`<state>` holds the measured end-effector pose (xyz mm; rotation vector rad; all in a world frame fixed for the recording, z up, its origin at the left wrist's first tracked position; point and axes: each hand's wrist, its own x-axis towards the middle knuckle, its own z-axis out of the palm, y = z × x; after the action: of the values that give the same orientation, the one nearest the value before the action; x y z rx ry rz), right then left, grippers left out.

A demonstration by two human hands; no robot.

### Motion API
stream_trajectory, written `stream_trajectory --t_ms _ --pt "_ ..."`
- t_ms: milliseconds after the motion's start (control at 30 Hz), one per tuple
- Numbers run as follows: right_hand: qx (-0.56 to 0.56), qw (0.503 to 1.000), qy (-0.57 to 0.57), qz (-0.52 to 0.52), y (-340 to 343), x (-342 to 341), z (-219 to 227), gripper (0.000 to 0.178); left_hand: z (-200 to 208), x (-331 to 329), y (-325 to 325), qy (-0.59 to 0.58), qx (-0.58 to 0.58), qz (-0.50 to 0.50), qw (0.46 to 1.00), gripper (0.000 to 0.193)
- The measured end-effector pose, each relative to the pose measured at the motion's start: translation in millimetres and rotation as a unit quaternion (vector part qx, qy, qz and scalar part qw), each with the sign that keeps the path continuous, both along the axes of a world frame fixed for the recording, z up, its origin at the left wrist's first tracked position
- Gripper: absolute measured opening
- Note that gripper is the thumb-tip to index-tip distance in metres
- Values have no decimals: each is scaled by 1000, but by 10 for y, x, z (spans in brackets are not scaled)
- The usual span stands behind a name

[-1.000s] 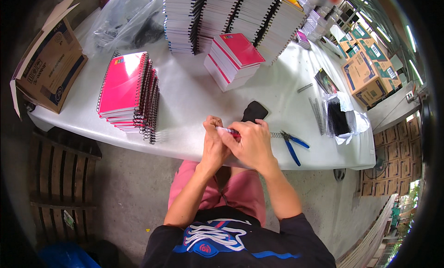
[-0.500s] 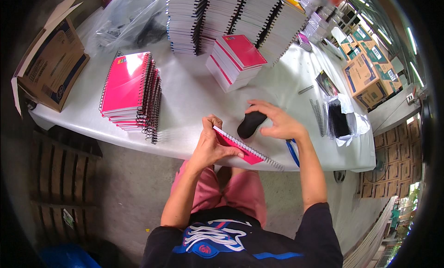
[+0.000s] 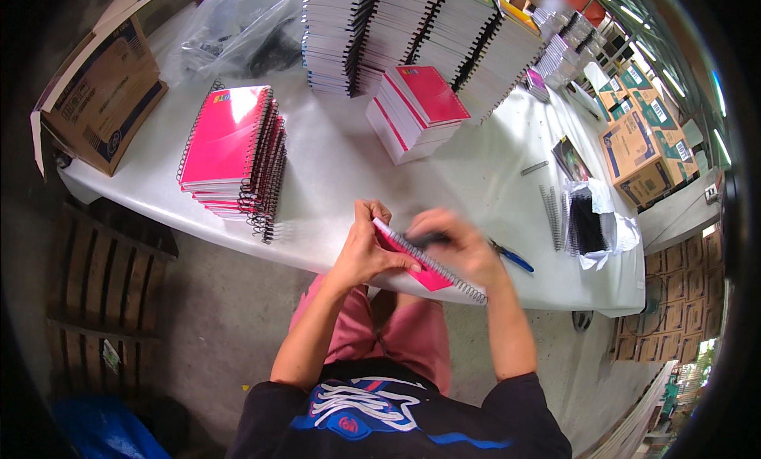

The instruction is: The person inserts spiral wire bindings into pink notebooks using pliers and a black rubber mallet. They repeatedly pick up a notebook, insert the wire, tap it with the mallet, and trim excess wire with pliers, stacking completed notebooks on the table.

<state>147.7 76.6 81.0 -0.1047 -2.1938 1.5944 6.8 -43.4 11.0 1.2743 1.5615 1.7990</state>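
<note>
My left hand (image 3: 363,251) grips a pink-covered notebook (image 3: 432,278) at the table's front edge, thumb across the cover. Along the notebook's upper edge runs a spiral coil (image 3: 464,288), its end sticking out past the lower right corner. My right hand (image 3: 466,249), smeared by motion, has its fingers around a black rounded object (image 3: 429,239) held at the coil. Whether that object touches the coil is unclear, and its kind does not show. A blue-handled tool (image 3: 515,258) lies on the table just right of my right hand.
Bound pink notebooks (image 3: 218,146) are stacked at left, near an open carton (image 3: 103,102). Unbound pink-covered blocks (image 3: 432,94) stand before tall stacks of coil-bound books (image 3: 404,31). Loose coils (image 3: 549,217) and a paper-wrapped black bundle (image 3: 587,221) lie at right, with cartons (image 3: 634,150) beyond.
My right hand has closed around the black object, lifted it off the table and brought it left to the coil. My left hand still holds the notebook. The view has shifted slightly.
</note>
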Motion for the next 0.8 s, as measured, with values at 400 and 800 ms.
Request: stream_trajectory --t_ms 400,800 --pt "54 992 -29 -112 60 -138 -11 29 13 19 92 33 3 -12 999 90" --pt "258 864 -230 -366 579 937 -88 61 23 22 17 -159 81 -33 983 33"
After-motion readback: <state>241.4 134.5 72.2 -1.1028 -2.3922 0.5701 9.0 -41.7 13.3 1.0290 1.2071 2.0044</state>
